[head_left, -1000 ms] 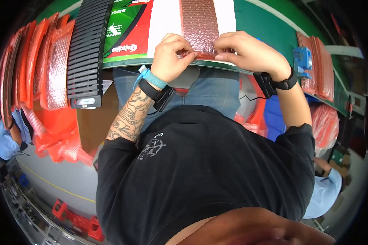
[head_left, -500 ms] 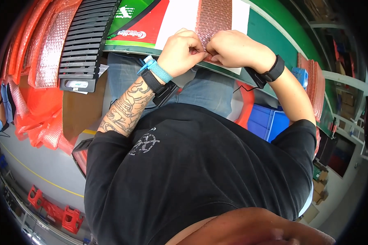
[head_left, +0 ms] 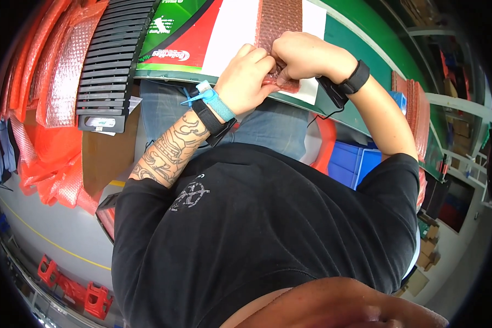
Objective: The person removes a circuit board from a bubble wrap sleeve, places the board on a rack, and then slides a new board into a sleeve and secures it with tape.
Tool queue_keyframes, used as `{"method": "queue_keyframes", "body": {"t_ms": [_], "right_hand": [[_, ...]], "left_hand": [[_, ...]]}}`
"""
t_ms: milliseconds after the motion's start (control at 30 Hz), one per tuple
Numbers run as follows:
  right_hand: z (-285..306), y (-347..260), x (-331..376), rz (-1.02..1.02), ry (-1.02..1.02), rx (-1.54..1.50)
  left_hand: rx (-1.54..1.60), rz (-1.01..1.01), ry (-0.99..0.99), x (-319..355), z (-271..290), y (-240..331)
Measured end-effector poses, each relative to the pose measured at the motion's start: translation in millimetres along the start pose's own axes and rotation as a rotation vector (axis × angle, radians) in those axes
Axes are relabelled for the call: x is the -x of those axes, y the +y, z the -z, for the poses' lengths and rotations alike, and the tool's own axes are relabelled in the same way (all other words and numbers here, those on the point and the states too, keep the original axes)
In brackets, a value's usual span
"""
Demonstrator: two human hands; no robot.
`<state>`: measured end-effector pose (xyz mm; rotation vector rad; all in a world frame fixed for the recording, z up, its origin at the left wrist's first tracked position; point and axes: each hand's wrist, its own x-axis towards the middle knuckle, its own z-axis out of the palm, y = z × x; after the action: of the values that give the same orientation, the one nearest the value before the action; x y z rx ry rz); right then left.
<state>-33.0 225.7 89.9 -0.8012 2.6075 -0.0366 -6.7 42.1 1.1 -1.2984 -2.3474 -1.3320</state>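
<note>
A strip of reddish bubble wrap lies over a white sheet at the table's front edge. My left hand is closed, with its thumb and fingers pinching the near end of the wrap. Knuckles up, my right hand curls over the same end, its thumb and fingers closed on the wrap beside the left fingertips. That near end is bunched and partly hidden under both hands. Whether anything is inside the wrap I cannot tell.
Left of the sheet lies a green and red printed board. A black slotted rack stands farther left, beside piled red bubble wrap. Blue bins sit below the table's right side. More wrap is stacked at right.
My left hand has drawn a little nearer to me. The right hand has turned slightly over the wrap, and more of the bunched near end shows below it.
</note>
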Motion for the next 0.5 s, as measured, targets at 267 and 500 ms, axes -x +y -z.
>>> {"method": "queue_keyframes", "body": {"t_ms": [267,500], "right_hand": [[1,12,2,-0.115,-0.009,-0.105],[-9,42,4,-0.239,0.2,-0.171]], "left_hand": [[-0.01,-0.008,-0.028,2,2,5],[-0.061,0.029,-0.069,-1,5,3]]}}
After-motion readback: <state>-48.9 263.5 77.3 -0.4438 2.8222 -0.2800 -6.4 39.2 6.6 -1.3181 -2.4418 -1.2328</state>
